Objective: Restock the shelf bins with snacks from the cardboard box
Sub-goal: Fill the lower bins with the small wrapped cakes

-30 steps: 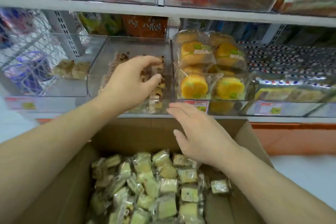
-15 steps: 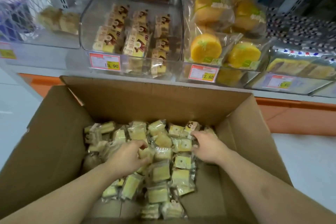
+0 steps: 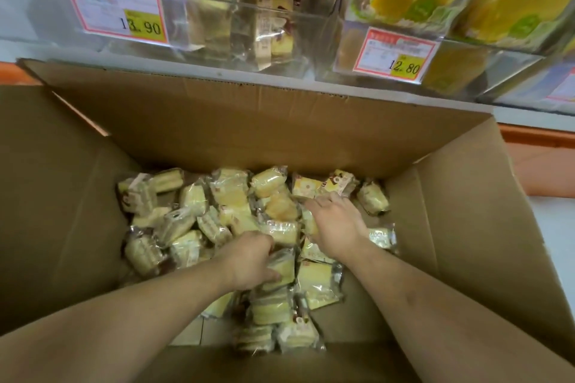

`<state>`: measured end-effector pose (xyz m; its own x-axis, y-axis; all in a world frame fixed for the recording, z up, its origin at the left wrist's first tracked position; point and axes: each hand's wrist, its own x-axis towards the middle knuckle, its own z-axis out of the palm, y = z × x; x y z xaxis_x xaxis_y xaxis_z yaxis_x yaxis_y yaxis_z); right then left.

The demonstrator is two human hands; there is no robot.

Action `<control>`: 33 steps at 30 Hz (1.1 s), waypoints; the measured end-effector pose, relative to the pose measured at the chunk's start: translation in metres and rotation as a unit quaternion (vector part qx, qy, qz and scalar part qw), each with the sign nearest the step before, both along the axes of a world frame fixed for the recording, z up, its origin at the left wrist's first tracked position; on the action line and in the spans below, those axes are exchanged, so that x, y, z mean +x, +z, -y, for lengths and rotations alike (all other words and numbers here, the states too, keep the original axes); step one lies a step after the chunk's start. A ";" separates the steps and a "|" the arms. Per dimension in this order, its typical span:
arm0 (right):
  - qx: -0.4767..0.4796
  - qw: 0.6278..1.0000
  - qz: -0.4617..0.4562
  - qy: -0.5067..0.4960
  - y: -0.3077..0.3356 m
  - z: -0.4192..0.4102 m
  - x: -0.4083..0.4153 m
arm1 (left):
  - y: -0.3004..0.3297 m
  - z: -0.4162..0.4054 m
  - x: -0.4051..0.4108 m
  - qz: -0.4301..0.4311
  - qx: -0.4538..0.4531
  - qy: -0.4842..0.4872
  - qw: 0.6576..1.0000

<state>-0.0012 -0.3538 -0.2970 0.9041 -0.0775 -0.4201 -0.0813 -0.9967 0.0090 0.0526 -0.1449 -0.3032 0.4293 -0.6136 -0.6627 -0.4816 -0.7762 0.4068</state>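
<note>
Head | cardboard box [image 3: 451,227]: wrapped snacks [image 3: 193,199] | left hand [image 3: 249,261] fingers grasp one | right hand [image 3: 337,227] fingers: unclear

A white shelf edge [image 3: 280,76] runs across the upper part of the view. Two price tags hang along the front above it, one [image 3: 116,11] reading 13.90 on the left and one [image 3: 399,54] reading 12.80 to the right. An orange strip [image 3: 541,138] lies low at the right, with pale floor [image 3: 557,227] beneath it. The light is soft and even, glinting off clear plastic.
</note>
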 end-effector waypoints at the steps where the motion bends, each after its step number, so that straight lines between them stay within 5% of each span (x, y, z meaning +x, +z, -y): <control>1: 0.002 1.000 0.008 0.003 0.003 0.000 -0.001 | 0.000 -0.001 0.000 -0.008 -0.001 0.017 1.000; 6: 0.100 0.988 0.042 -0.108 0.047 -0.004 0.004 | 0.029 -0.020 0.009 -0.054 -0.039 0.112 0.992; 9: 0.222 0.947 0.042 -0.230 0.095 -0.009 0.016 | 0.066 -0.036 0.023 -0.088 -0.073 0.210 0.971; 15: 0.478 0.825 0.028 -0.301 0.211 -0.024 0.018 | 0.173 -0.063 0.045 -0.078 -0.112 0.285 0.949; 18: 0.603 0.718 0.064 -0.343 0.256 -0.035 0.003 | 0.233 -0.080 0.045 -0.091 -0.162 0.325 0.927; 21: 0.686 0.619 0.111 -0.366 0.292 -0.054 -0.011 | 0.292 -0.090 0.037 -0.190 -0.263 0.371 0.870; 23: 0.707 0.590 0.132 -0.368 0.309 -0.070 -0.019 | 0.320 -0.091 0.026 -0.250 -0.341 0.386 0.820; 28: 0.715 0.567 0.168 -0.374 0.328 -0.104 -0.027 | 0.343 -0.090 -0.002 -0.297 -0.420 0.406 0.755; 33: 0.635 0.680 0.214 -0.299 0.334 -0.106 -0.024 | 0.338 -0.083 -0.002 -0.252 -0.409 0.434 0.762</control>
<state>-0.0253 -0.2474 0.0374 0.9311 -0.3050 -0.1999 -0.1995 0.0328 -0.9793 0.0505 -0.0615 0.0349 0.7267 -0.5395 -0.4253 0.4459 -0.1006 0.8894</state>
